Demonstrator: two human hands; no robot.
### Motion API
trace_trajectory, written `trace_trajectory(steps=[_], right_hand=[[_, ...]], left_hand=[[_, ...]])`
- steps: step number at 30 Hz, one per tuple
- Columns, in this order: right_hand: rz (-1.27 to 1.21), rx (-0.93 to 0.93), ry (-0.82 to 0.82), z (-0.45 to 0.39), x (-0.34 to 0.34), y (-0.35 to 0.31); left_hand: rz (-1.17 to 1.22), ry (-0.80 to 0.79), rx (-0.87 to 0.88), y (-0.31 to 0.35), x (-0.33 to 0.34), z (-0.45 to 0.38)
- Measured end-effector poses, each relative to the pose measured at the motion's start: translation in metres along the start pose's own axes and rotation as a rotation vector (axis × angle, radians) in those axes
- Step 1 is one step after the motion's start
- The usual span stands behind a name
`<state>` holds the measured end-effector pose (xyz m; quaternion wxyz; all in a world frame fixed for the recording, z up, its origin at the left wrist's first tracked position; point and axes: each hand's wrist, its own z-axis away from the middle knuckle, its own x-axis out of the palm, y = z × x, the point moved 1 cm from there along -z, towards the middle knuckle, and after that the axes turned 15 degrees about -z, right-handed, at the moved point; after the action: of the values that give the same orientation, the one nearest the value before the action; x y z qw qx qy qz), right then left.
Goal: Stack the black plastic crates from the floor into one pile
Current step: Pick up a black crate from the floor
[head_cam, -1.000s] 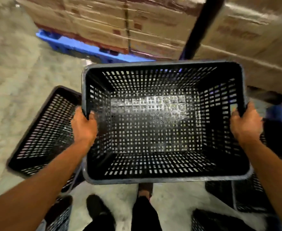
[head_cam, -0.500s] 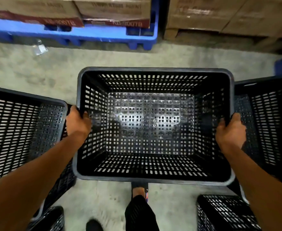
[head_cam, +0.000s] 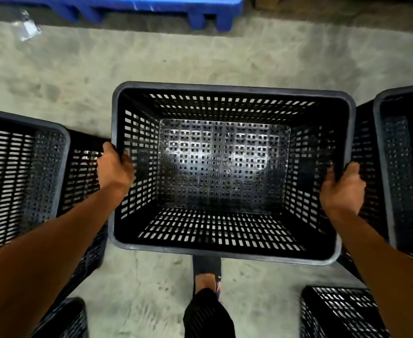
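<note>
I hold an empty black perforated crate [head_cam: 225, 167] in front of me, its opening facing up. My left hand [head_cam: 114, 168] grips its left rim and my right hand [head_cam: 342, 187] grips its right rim. Another black crate [head_cam: 22, 172] stands on the floor to the left, close beside the held one. A third crate [head_cam: 405, 162] stands at the right edge. Parts of two more crates show at the bottom left [head_cam: 64, 320] and bottom right [head_cam: 339, 313].
Bare concrete floor [head_cam: 176, 59] stretches ahead. A blue plastic pallet [head_cam: 151, 8] runs along the top edge. A scrap of clear plastic [head_cam: 28, 28] lies on the floor at the upper left. My leg and foot [head_cam: 206, 284] show under the held crate.
My view has tilted down: the cardboard boxes are out of sight, and more floor shows ahead. The held crate has stayed in both hands between the left and right crates.
</note>
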<state>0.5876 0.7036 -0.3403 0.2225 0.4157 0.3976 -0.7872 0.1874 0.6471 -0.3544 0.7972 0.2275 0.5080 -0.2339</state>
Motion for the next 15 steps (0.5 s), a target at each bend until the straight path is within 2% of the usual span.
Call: trace_trajectory(steps=[8,11,13,15], right_hand=[[0.012,0.025,0.01,-0.001,0.019,0.016],[0.046,0.04,-0.022,-0.001,0.019,0.018],[0.129,-0.006,-0.035,0.001,0.018,0.017],[0.256,-0.128,-0.011,0.012,0.015,0.008]], left_hand=[[-0.03,0.005,0.041,-0.003,0.014,-0.01],[-0.027,-0.043,0.032,-0.004,0.015,-0.011],[-0.036,-0.066,0.063,-0.006,0.013,-0.009],[-0.089,-0.017,0.154,-0.008,0.006,0.001]])
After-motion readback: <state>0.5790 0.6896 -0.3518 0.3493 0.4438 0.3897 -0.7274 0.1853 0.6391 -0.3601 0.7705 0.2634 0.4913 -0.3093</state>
